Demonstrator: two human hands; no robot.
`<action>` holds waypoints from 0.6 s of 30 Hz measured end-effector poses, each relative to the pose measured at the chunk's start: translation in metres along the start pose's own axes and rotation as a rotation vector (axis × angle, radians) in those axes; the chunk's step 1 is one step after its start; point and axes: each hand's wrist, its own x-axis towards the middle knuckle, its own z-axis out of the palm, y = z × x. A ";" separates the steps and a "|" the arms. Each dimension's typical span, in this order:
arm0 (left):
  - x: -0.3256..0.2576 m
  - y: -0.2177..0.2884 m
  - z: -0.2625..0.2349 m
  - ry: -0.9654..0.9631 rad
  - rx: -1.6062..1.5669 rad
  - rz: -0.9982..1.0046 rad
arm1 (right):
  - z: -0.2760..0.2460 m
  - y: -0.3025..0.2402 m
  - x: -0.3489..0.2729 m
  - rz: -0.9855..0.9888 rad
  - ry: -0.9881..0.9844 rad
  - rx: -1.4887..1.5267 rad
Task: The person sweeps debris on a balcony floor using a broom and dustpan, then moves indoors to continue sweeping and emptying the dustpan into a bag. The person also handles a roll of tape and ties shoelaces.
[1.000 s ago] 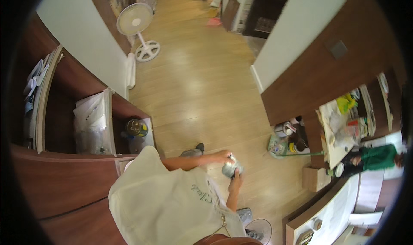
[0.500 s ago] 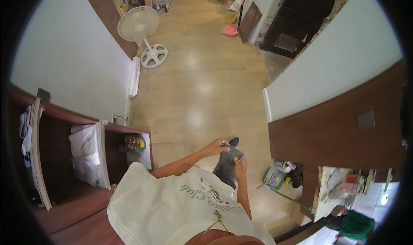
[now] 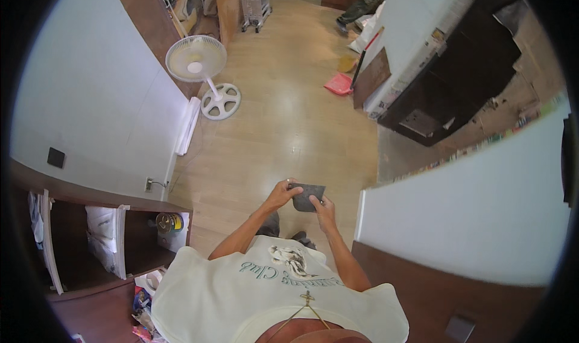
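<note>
A dark grey, roughly square sheet [image 3: 306, 199], which looks like sandpaper, is held out in front of my body above the wood floor. My left hand [image 3: 281, 194] pinches its left edge, thumb on top. At the right edge, my right hand [image 3: 325, 213] grips it with the thumb lying on its face. The fingers beneath the sheet are hidden. Both forearms reach forward past my white shirt [image 3: 241, 276], and a dark shoe [image 3: 303, 239] shows below.
Ahead on the left stands a white fan [image 3: 196, 59]. A red dustpan [image 3: 339, 84] is near the right wall end, by a dark panel [image 3: 449, 84]. A can [image 3: 169, 222] sits in the left shelf unit [image 3: 123, 240]. Another person's leg [image 3: 369, 5] shows far off.
My view has shifted forward along the floor, and the right-hand shelf with jars has left it. The sheet, still in both hands, now lies flatter to view and farther from my leg.
</note>
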 end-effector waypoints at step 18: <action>0.451 0.179 -0.147 -0.114 -0.002 0.106 | 0.023 -0.213 0.428 -0.132 -0.094 0.020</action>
